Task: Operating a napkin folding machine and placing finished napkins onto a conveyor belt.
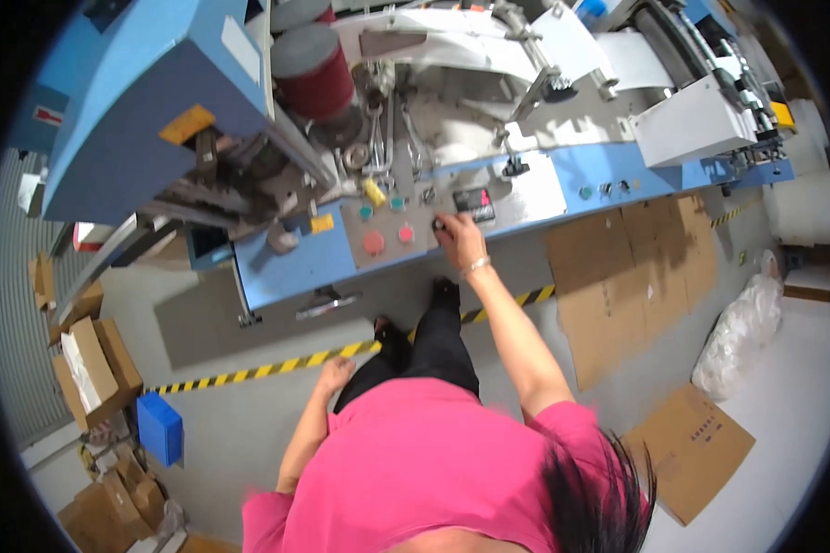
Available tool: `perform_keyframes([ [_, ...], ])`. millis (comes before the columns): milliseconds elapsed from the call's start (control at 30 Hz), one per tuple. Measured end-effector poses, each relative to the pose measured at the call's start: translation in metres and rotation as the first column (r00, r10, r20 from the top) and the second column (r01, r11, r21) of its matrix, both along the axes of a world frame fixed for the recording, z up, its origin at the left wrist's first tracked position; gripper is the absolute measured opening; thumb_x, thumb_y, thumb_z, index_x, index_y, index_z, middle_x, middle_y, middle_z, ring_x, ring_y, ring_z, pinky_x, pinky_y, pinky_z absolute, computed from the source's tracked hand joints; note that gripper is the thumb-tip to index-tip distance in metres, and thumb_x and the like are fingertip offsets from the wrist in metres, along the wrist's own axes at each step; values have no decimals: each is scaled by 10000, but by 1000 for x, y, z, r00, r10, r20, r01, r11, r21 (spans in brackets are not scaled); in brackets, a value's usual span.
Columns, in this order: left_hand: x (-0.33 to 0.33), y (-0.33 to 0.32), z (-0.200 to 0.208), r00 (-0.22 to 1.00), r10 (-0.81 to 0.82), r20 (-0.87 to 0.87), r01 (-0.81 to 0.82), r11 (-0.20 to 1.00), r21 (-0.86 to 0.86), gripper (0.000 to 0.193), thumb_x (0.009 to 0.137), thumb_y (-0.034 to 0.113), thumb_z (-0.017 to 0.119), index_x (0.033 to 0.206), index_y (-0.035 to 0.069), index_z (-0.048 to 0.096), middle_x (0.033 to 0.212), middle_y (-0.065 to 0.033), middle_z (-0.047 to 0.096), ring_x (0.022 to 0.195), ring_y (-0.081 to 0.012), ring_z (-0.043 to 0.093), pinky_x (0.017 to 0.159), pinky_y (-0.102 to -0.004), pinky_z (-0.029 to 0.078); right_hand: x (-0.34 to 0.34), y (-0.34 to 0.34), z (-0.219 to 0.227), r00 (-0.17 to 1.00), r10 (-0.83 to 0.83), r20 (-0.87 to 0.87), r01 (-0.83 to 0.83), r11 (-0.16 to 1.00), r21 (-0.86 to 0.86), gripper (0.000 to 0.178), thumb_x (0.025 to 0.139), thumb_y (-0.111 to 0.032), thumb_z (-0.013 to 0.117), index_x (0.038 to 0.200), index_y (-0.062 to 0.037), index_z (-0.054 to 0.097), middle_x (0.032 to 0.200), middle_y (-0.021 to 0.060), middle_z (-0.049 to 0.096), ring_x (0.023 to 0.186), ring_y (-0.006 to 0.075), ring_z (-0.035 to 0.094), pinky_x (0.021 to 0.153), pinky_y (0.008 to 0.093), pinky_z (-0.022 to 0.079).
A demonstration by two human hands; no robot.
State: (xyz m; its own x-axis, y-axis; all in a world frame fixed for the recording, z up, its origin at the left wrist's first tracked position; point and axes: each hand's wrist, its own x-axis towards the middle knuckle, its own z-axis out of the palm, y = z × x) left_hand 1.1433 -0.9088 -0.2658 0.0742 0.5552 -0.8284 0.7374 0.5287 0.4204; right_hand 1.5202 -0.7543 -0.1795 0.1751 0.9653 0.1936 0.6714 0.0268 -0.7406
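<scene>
Fingers of the right hand curl around a small black knob on the grey control panel of the blue machine, beside a dark display. Red buttons sit left of the knob. Left hand hangs loosely curled and empty by the hip, above the yellow-black floor tape. Flattened cardboard lies on the floor to the right.

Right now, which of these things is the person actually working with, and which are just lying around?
In use:
right hand on a black knob
grey control panel
blue machine

Lying about:
cardboard boxes
blue crate
flat cardboard sheets
white plastic bag
The left hand hangs free, touching nothing.
</scene>
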Motion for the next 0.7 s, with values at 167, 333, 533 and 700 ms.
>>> perform_keyframes([
  [167, 6, 8, 9, 999, 32, -30, -33, 999, -18, 376, 774, 315, 576, 991, 10, 619, 959, -199, 627, 947, -286, 589, 841, -355, 435, -1, -4, 0, 999, -17, -38, 17, 1000, -10, 322, 699, -37, 654, 1015, -76, 611, 878, 123, 578, 782, 295, 589, 669, 348, 485],
  [333, 17, 24, 33, 999, -11, -42, 10, 1000, -12, 324, 808, 297, 547, 967, 22, 614, 721, -75, 596, 595, -135, 558, 521, -293, 448, 3, 0, -5, 998, -26, -51, 27, 1000, 1, 304, 705, -40, 646, 1004, -78, 607, 885, 121, 572, 801, 308, 581, 675, 364, 481],
  [533, 13, 29, 28, 999, 14, -34, -15, 999, -34, 370, 764, 287, 552, 984, -2, 619, 758, -113, 623, 638, -176, 591, 607, -322, 475, 1, 2, -9, 999, -36, 18, 35, 999, 41, 271, 705, -56, 632, 969, -109, 596, 868, 111, 544, 799, 319, 570, 669, 392, 480],
  [700, 14, 32, 27, 999, 33, 1, -33, 999, -42, 357, 781, 276, 556, 999, 0, 614, 747, -110, 624, 604, -168, 582, 548, -309, 464, 0, 1, -14, 998, -57, -9, 57, 998, -7, 261, 716, -87, 639, 972, -111, 594, 885, 104, 544, 797, 320, 572, 672, 389, 482],
])
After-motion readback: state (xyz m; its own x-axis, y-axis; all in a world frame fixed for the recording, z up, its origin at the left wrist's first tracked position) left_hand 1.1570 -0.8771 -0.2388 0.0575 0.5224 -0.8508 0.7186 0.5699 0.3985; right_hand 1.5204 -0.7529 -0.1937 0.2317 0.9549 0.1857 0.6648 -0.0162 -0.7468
